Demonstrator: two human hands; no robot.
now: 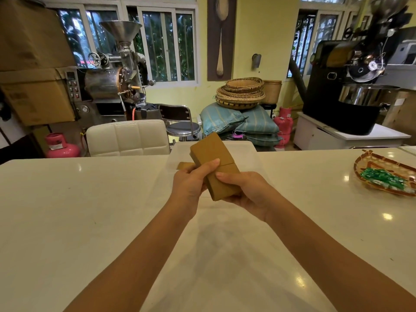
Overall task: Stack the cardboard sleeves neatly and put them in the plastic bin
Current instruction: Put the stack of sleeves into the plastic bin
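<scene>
Both my hands hold a stack of brown cardboard sleeves (215, 163) above the white table, in front of a clear plastic bin (245, 152) at the table's far edge. My left hand (191, 183) grips the stack from the left with the thumb across its top. My right hand (245, 190) cups the lower end from the right. The stack is tilted, its far end raised toward the bin. Another brown sleeve (183, 165) pokes out behind my left hand, seemingly inside the bin.
A woven tray (380, 174) with green packets lies on the table (90, 210) at the right. A white padded chair (128, 137) stands behind the table's far edge. Roasting machines, baskets and pink gas cylinders stand further back.
</scene>
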